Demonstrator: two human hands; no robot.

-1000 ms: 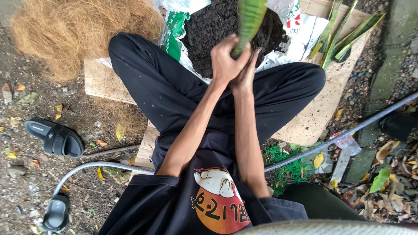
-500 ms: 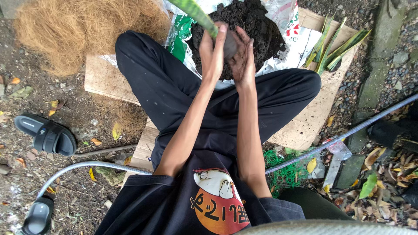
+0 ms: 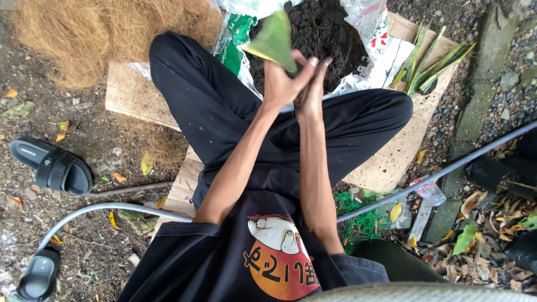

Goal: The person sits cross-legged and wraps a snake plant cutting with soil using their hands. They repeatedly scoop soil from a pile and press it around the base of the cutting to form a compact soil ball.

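Held over the open bag of dark soil, the left hand grips a green leaf cutting by its base while the right hand, fingers loosely spread and holding nothing, presses against it; the handling step seems midway, and a firm grip matters next.

Two sandals, perhaps five cuttings

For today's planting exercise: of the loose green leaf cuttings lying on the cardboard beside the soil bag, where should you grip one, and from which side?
Judging by how they lie, grip a leaf cutting near its lower end, the one toward the person's knee, coming from above. The long narrow blades lie flat on the cardboard, fanned apart, so thumb and finger could pinch the edges across the width.
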